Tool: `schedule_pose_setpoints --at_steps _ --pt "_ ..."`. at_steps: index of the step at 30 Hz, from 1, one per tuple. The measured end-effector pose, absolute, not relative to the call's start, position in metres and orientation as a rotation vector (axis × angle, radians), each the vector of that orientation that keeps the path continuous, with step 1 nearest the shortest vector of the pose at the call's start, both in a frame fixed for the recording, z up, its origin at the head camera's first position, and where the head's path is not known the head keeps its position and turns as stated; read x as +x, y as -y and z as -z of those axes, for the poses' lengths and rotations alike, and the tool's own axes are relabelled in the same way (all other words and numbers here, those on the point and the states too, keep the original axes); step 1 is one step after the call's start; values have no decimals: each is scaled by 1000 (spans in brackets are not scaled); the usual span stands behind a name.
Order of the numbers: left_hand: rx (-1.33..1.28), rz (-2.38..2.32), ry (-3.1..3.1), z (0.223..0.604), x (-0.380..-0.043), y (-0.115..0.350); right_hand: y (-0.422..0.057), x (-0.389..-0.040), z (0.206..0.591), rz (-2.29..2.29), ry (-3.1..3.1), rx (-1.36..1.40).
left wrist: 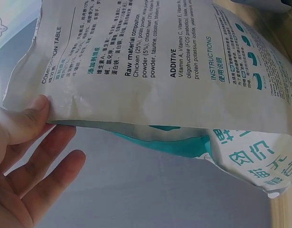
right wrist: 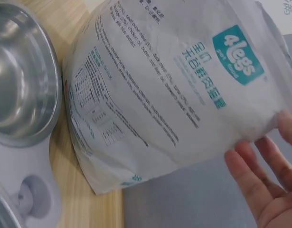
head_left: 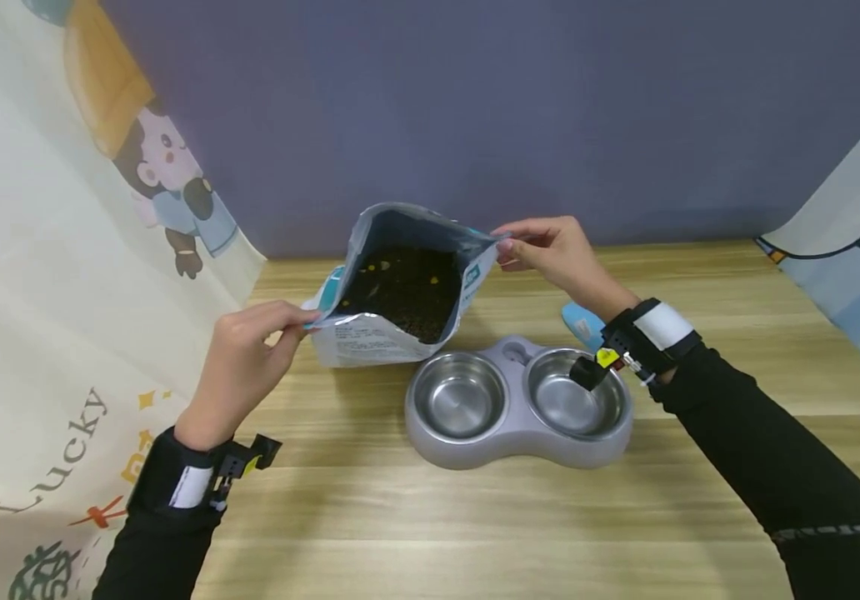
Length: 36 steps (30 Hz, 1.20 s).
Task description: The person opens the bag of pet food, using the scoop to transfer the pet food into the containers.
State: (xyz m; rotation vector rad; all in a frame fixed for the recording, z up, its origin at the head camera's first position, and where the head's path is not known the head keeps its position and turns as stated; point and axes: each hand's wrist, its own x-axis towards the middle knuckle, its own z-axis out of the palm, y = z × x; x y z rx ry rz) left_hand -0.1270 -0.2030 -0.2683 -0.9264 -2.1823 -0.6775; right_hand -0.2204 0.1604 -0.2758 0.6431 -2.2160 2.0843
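A white and teal pet food bag (head_left: 377,340) stands on the table with its mouth spread wide, and brown kibble (head_left: 400,287) shows inside. My left hand (head_left: 253,354) pinches the left corner of the bag's mouth between thumb and fingers. At the opposite corner, my right hand (head_left: 550,254) pinches the edge. Printed text covers the bag (left wrist: 160,71) in the left wrist view; a teal "4Legs" label marks the bag (right wrist: 150,95) in the right wrist view. Just in front of the bag sits a grey double bowl (head_left: 505,446) with two bare steel dishes.
A blue object (head_left: 582,323) lies behind the right dish, partly hidden by the right wrist. The wooden table (head_left: 475,533) meets a grey-blue backdrop (head_left: 520,125) at the back. Printed cloth (head_left: 40,275) hangs at the left.
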Motion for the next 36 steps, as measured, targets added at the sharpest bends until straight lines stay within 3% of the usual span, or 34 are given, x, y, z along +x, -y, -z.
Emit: schedule_pose_setpoints --at_steps 21,36 --pt "-905 754 2179 271 -126 207 -241 -206 293 -1559 2823 38" --pt "-894 788 2143 276 -125 204 -272 -199 321 -1493 2911 7"
